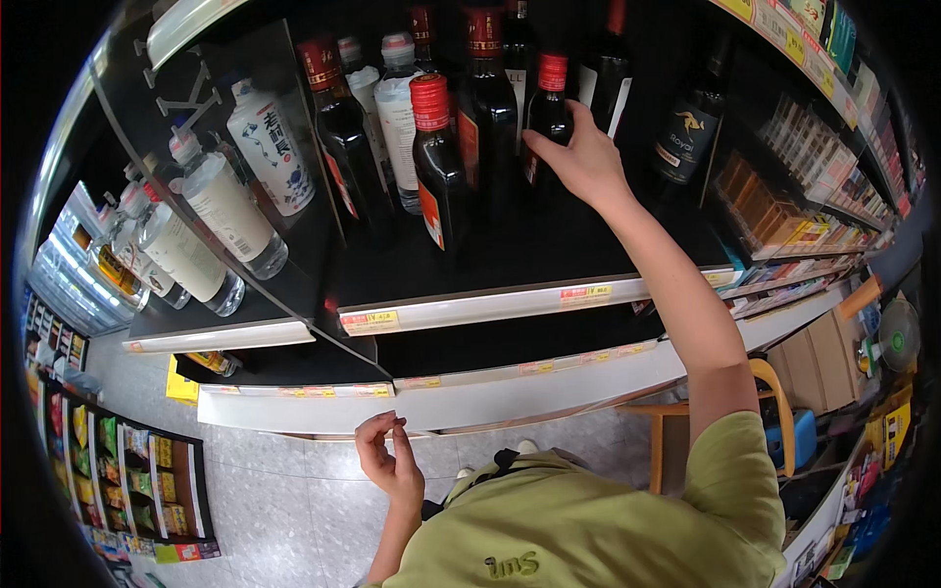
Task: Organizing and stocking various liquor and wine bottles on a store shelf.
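Note:
My right hand [581, 158] reaches over the black shelf and grips a small dark glass bottle with a red cap [551, 77]. The thumb lies on its left side, and the other fingers are partly hidden at its right. To the left stands a similar red-capped bottle [439, 165] with an orange label. A larger dark bottle with a dark-red neck wrap [487, 95] is just behind. My left hand [391, 459] hangs low before the shelf front, fingers loosely curled and no object visible in it.
A dark wine bottle [687, 140] stands on the right. Clear liquor bottles [234, 206] fill the left section behind a transparent divider. Priced shelf edges [485, 312] run below my arm. A wooden chair [658, 448] is at lower right, a snack rack [117, 470] at lower left.

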Demonstrator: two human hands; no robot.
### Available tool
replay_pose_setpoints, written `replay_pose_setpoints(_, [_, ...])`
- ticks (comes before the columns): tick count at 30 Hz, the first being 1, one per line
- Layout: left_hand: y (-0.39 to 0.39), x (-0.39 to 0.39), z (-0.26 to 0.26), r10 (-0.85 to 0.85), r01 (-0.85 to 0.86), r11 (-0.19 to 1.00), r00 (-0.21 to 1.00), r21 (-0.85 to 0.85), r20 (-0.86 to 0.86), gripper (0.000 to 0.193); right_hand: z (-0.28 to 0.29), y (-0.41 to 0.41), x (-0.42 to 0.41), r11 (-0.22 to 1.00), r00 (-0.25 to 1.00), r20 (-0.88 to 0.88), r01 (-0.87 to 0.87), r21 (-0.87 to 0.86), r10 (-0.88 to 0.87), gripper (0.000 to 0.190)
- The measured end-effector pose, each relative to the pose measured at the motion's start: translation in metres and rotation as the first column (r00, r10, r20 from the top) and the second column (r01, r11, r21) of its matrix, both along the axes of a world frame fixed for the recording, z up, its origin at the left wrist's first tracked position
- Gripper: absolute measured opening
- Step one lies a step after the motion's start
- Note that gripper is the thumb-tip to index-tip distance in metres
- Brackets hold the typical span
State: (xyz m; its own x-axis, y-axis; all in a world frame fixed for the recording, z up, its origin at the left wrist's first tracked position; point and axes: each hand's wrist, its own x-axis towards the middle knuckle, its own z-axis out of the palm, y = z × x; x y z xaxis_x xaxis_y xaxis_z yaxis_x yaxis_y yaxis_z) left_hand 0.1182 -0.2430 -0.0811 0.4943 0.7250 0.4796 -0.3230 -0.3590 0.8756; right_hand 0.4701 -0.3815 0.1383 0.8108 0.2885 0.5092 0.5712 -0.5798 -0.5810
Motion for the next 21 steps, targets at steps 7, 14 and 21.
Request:
replay_pose_setpoints(7, [0.006, -0.008, 0.003, 0.014, -0.015, 1.000, 1.000, 0.006, 0.018, 0.016, -0.013, 0.000, 0.022, 0.995, 0.992, 0.126, -0.019, 0.093, 0.008, 0.056])
replay_pose_setpoints(14, [0.011, -0.015, -0.003, 0.021, -0.021, 1.000, 1.000, 0.004, -0.005, 0.015, -0.007, -0.048, -0.033, 0.897, 0.977, 0.204, -0.028, 0.441, -0.069, 0.050])
replay_pose_setpoints(21, [0.005, -0.003, 0.000, -0.049, 0.048, 0.998, 0.999, 0.035, 0.004, 0.020, -0.009, -0.146, -0.135, 0.521, 0.972, 0.197, -0.236, 0.820, 0.129, 0.032])
